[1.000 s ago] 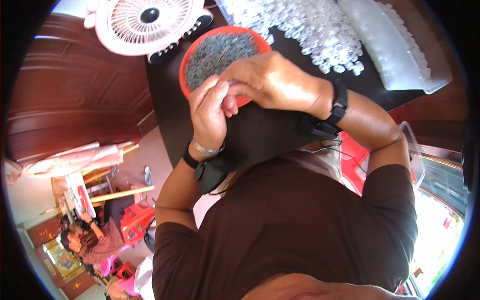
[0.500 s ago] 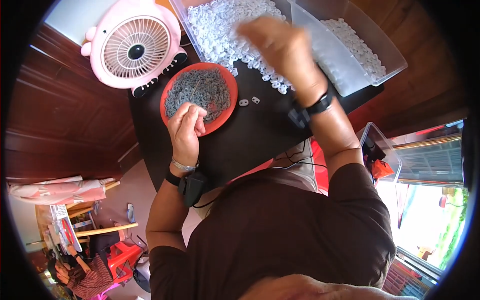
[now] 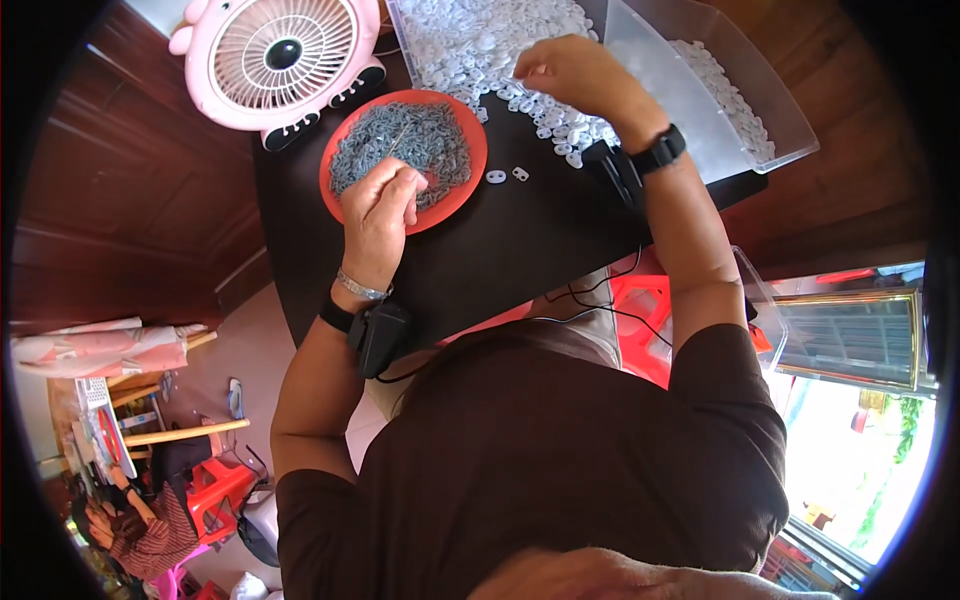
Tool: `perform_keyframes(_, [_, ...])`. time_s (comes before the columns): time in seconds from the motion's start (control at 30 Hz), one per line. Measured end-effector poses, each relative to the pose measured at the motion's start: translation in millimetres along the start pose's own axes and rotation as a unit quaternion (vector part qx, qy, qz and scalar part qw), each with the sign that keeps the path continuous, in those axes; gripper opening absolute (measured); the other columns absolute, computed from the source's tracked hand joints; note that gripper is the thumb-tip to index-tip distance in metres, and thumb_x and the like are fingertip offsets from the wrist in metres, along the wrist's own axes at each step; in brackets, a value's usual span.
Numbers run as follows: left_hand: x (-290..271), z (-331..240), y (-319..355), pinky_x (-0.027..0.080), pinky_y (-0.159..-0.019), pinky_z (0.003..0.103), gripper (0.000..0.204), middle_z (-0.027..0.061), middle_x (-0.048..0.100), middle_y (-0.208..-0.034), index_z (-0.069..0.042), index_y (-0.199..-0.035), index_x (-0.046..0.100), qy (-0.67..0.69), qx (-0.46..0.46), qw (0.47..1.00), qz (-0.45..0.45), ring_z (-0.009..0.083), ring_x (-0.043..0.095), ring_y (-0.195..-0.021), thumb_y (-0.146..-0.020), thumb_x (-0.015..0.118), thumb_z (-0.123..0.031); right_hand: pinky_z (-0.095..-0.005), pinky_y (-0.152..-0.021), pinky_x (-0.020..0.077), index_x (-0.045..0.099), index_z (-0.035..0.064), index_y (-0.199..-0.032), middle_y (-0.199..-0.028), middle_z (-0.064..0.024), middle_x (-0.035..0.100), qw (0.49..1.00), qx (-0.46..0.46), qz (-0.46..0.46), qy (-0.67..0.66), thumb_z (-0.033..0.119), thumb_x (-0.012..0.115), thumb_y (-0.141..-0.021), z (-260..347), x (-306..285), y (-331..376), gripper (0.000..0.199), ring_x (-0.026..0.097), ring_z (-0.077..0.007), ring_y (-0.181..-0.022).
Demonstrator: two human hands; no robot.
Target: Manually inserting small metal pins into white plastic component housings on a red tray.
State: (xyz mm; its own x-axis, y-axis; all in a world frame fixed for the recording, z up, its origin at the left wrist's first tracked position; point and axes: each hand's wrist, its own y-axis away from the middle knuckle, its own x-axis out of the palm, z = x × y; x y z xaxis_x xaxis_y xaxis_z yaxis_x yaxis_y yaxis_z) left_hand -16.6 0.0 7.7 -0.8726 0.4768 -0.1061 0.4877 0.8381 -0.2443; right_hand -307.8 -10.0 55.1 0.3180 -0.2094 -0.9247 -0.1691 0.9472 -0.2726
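Observation:
My left hand (image 3: 378, 215) rests on the near edge of a red plate (image 3: 466, 178) heaped with small grey metal pieces (image 3: 400, 150), its fingers curled together over them; what they pinch is hidden. My right hand (image 3: 580, 75) reaches over a pile of small white plastic pieces (image 3: 470, 40) on the black table (image 3: 500, 250), fingers bent down onto the pile. Two loose white pieces (image 3: 508, 175) lie on the table between the plate and my right arm.
A pink desk fan (image 3: 280, 60) stands behind the plate at the back left. A clear plastic tray (image 3: 730, 90) with more white pieces sits at the back right. A red stool (image 3: 645, 320) and cables lie below the table's near edge.
My right hand left the plate and moved back and right onto the white pile. My left hand stayed at the plate's near edge. Two white pieces now lie on the table.

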Motion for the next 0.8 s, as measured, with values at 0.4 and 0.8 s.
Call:
perform_keyframes(0.4, [0.9,0.5,-0.3,0.035,-0.049,0.022,0.023,0.0001,0.048,-0.056,0.001,-0.075,0.058,-0.027,-0.020,0.999,0.008,0.0059,0.044,-0.051,-0.090,0.050,-0.015,-0.0439,-0.069,0.0471,0.064,0.0052,-0.081,-0.080,-0.0149,0.064,0.995,-0.035,0.038,0.089,0.012,0.059,-0.073,-18.6,57.1,-11.0,0.012,0.061,-0.0345,-0.080])
perform_keyframes(0.8, [1.4,-0.4,-0.9,0.035,-0.050,0.021,0.022,-0.0008,0.048,-0.058,0.000,-0.076,0.058,-0.028,-0.035,0.999,0.014,0.0054,0.043,-0.053,-0.090,0.051,-0.014,-0.0388,-0.062,0.0447,0.059,0.0062,-0.078,-0.071,-0.0109,0.062,0.995,-0.021,0.097,0.003,0.022,0.064,-0.076,-16.7,48.2,-4.0,0.017,0.059,-0.0296,-0.070])
